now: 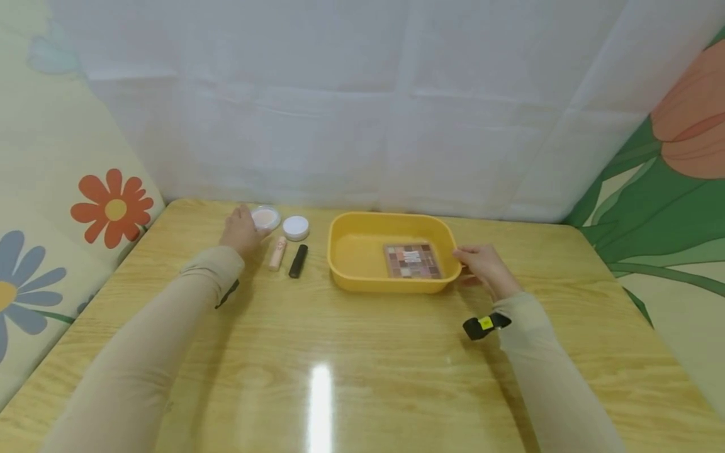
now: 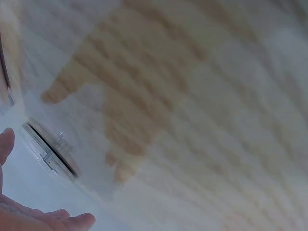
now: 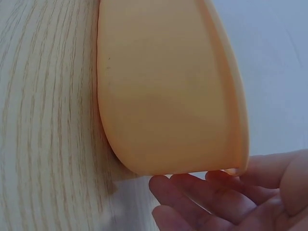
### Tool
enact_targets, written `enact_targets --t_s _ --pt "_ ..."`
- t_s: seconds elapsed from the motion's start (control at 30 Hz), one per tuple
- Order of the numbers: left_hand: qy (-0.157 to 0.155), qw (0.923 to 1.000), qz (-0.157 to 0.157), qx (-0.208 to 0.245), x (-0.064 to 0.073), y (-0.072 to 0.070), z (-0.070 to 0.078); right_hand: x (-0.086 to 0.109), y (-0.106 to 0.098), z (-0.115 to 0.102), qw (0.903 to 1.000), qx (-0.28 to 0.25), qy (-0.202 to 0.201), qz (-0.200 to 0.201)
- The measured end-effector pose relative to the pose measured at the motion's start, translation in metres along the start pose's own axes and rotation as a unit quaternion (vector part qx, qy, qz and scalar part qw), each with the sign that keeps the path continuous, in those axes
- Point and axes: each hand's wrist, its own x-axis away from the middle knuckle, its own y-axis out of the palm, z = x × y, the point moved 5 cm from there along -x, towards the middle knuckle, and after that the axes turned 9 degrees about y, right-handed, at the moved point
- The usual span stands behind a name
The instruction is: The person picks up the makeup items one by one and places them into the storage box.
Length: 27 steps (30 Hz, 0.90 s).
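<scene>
My left hand point(image 1: 239, 233) reaches to a round clear-lidded powder compact point(image 1: 265, 219) at the back left of the table. In the left wrist view, the thumb and fingers point(image 2: 79, 221) are spread beside the compact point(image 2: 50, 151), which lies flat. My right hand point(image 1: 486, 269) grips the right end of a yellow plastic basin point(image 1: 391, 286). The right wrist view has the thumb on the basin's rim and the fingers point(image 3: 192, 197) under it against the outer wall point(image 3: 163, 96). An eyeshadow palette point(image 1: 412, 260) lies inside the basin.
Between my left hand and the basin are a white round jar point(image 1: 296, 228), a pink tube point(image 1: 278, 253) and a black tube point(image 1: 298, 261). A white cloth point(image 1: 294, 145) hangs behind the wooden table point(image 1: 374, 352). Flower-patterned walls flank it.
</scene>
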Motion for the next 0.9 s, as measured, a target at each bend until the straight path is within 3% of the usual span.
enact_targets --t_s 0.47,0.7,0.9 --pt "0.001 0.9999 -0.009 0.004 -0.014 0.007 -0.008 0.001 0.001 -0.002 0.9999 -0.007 -0.011 0.0" --pt "-0.002 0.9992 -0.038 0.011 -0.018 0.01 -0.007 0.001 0.002 -0.001 1.0 -0.006 -0.003 0.001" --pt "-0.002 0.999 -0.043 0.013 -0.022 0.012 -0.005 0.001 0.002 -0.001 1.0 -0.001 0.0 0.001"
